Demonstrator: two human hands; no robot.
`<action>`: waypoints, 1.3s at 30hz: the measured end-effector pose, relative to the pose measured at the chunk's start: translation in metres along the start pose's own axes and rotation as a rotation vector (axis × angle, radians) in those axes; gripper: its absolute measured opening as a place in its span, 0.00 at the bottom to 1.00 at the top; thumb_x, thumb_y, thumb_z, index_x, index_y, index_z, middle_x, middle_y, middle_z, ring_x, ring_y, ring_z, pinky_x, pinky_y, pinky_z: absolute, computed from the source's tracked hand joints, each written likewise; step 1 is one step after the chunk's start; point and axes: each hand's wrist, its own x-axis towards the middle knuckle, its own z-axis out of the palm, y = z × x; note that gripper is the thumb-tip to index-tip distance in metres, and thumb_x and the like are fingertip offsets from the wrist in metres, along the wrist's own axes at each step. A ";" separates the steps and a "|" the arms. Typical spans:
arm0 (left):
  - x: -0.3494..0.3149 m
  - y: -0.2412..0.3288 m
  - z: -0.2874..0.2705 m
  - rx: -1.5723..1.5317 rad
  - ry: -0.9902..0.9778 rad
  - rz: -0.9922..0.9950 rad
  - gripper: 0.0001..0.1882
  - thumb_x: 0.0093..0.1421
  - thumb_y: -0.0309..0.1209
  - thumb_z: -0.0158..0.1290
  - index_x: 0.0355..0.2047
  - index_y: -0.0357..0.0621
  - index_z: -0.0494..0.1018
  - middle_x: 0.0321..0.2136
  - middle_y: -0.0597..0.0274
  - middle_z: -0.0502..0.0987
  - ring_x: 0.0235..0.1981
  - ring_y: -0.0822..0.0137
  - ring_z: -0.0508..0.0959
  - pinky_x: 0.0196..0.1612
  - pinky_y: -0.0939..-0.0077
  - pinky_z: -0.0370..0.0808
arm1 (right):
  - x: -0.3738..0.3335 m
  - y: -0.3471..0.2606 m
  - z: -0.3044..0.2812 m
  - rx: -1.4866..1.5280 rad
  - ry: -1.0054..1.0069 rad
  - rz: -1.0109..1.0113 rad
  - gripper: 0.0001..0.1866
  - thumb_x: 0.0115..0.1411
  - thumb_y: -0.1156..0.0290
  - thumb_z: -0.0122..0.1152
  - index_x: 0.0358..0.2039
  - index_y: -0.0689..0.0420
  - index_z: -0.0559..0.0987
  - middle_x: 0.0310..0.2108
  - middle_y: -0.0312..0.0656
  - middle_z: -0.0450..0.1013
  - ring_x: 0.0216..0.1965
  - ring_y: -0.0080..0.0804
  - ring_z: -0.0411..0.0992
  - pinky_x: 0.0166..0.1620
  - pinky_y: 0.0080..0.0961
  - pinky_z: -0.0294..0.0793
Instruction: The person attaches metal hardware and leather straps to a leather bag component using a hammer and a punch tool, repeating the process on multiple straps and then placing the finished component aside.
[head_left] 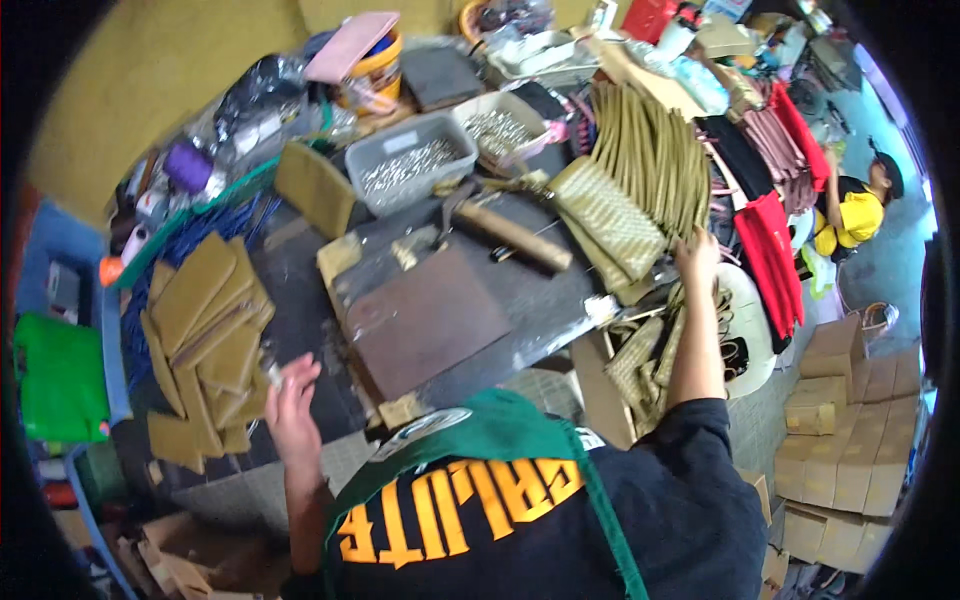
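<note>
My right hand (697,262) reaches to the lower end of a bundle of long olive straps (650,150), its fingers closed on the strap ends; how many it grips is hidden. Beside it lie olive woven-pattern bag panels (607,222). Over the left part of the bench my left hand (293,405) is raised with its fingers apart, holding nothing; a small whitish patch shows at one fingertip. A pile of flat olive pieces (210,340) lies just left of it. Between my hands are a brown square board (425,320) and a hammer with a wooden handle (512,236).
Grey and white tubs of small metal parts (410,165) stand behind the board. More olive pieces (640,375) hang below the right bench edge, near a white stool (745,330). Red pieces (768,260) and cardboard boxes (840,440) are farther right. Another person (857,212) works beyond.
</note>
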 end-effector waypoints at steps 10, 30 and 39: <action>-0.026 -0.021 -0.033 -0.092 0.145 -0.005 0.14 0.58 0.35 0.40 0.40 0.40 0.65 0.41 0.59 0.70 0.41 0.70 0.70 0.42 0.77 0.61 | 0.029 -0.191 0.009 0.189 -0.276 -0.579 0.22 0.42 0.55 0.62 0.34 0.57 0.76 0.34 0.47 0.68 0.42 0.44 0.63 0.44 0.35 0.66; 0.022 0.119 0.090 -0.005 -0.637 0.942 0.25 0.44 0.28 0.58 0.43 0.35 0.64 0.43 0.54 0.67 0.46 0.65 0.66 0.49 0.72 0.62 | -0.005 -0.287 -0.215 1.589 -0.192 -0.365 0.12 0.58 0.68 0.46 0.31 0.63 0.74 0.26 0.32 0.70 0.27 0.19 0.66 0.33 0.16 0.64; 0.065 0.110 0.047 0.050 -0.638 0.610 0.11 0.42 0.22 0.56 0.23 0.44 0.64 0.25 0.69 0.67 0.25 0.79 0.63 0.27 0.85 0.62 | -0.147 -0.384 -0.216 2.274 -1.012 0.124 0.07 0.55 0.69 0.54 0.31 0.59 0.73 0.27 0.34 0.70 0.26 0.15 0.66 0.29 0.11 0.65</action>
